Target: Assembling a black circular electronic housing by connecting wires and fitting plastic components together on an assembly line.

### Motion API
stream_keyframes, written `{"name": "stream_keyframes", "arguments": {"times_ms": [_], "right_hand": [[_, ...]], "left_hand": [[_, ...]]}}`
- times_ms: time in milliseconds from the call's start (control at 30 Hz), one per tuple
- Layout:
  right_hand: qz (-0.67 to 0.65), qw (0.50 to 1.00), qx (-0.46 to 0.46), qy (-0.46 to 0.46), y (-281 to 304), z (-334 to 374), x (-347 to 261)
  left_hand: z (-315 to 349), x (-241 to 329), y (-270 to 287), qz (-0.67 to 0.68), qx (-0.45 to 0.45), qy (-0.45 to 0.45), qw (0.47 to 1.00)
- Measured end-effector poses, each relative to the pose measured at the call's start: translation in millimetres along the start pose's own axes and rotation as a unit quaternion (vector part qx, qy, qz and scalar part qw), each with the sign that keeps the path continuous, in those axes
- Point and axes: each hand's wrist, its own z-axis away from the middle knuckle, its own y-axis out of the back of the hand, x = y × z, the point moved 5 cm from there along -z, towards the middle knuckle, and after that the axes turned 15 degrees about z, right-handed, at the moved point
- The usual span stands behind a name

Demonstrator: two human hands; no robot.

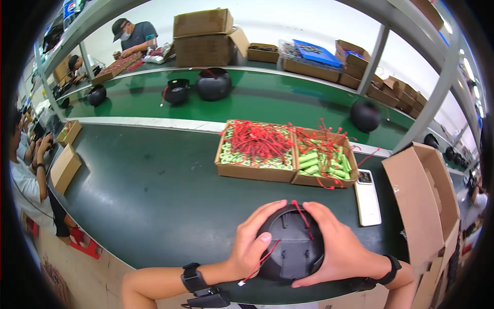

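Note:
Between my two hands is a round black plastic housing [294, 257], its flat, recessed side facing up. My left hand [251, 246] wraps its left side, with the thumb resting near the rim. My right hand [342, 244] curves around the right side, fingers at the far edge and thumb low at the near edge. A red wire [302, 215] crosses the top of the housing, and another red lead [267, 256] with a white plug hangs over its left side by my left thumb. The underside of the housing is hidden.
Beyond my hands stand cardboard boxes [257, 173] of green battery packs with red wires. A white phone [367, 203] lies beside them, near an open carton [419, 206]. Black housings [213, 85] sit on the green conveyor belt [278, 103]. Co-workers [139, 36] work at the far side and left.

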Motion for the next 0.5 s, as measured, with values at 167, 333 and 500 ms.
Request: {"name": "stream_keyframes", "arguments": {"times_ms": [167, 333, 500], "right_hand": [[-0.212, 0.976, -0.028, 0.037, 7.2, -17.8, 28.4], [-0.589, 0.801, 0.094, 0.046, 43.6, -35.3, 66.8], [-0.235, 0.928, 0.284, 0.056, 153.2, -180.9, 22.1]], "left_hand": [[-3.6, -6.2, 12.4, 0.046, 0.009, 0.046, 0.998], [-2.0, -7.3, 33.5, 0.099, 0.16, 0.024, 0.982], [0.1, -10.5, 27.5, 0.068, 0.116, 0.069, 0.989]]}}
